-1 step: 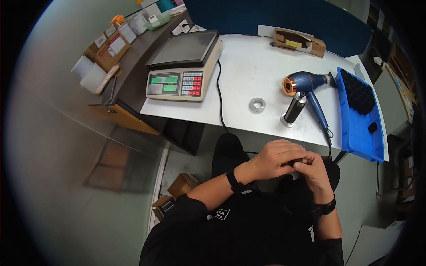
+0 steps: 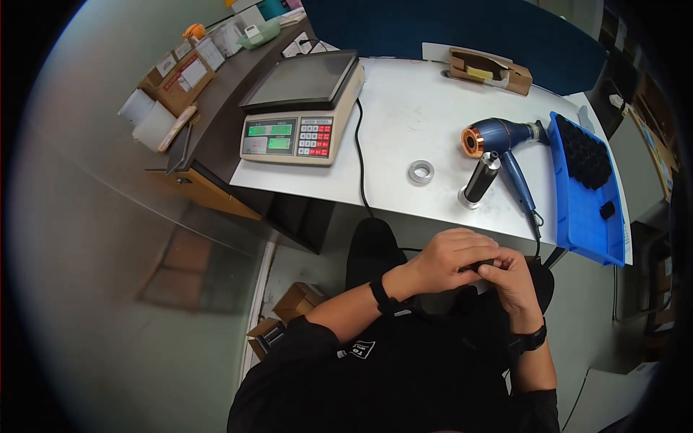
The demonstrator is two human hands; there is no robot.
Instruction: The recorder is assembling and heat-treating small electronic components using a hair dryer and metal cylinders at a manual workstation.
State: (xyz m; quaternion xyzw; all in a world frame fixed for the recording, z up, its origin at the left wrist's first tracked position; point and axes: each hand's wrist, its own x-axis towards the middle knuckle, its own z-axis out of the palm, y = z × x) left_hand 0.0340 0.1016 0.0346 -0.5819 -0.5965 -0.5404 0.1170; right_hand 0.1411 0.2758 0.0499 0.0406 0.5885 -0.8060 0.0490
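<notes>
Over my lap, just off the near edge of the table, both hands close around a small black piece [image 2: 478, 265]. My left hand [image 2: 453, 258] wraps it from the left with bent fingers. From the right, my right hand [image 2: 514, 280] presses it with thumb and fingers. Most of the piece is covered by the fingers, so its exact kind cannot be made out. Nearest on the table stands an upright black cylinder with silver ends [image 2: 481, 180]. Behind it lies a blue hair dryer [image 2: 505, 137], and to its left is a roll of clear tape [image 2: 421, 172].
A blue tray [image 2: 577, 224] at the table's right holds several black foam-like pieces [image 2: 583, 155]. On the left sits a counting scale [image 2: 299, 108] with a black cable [image 2: 359, 155]. An open cardboard box [image 2: 491, 70] lies at the back. Small cartons [image 2: 298, 299] stand on the floor.
</notes>
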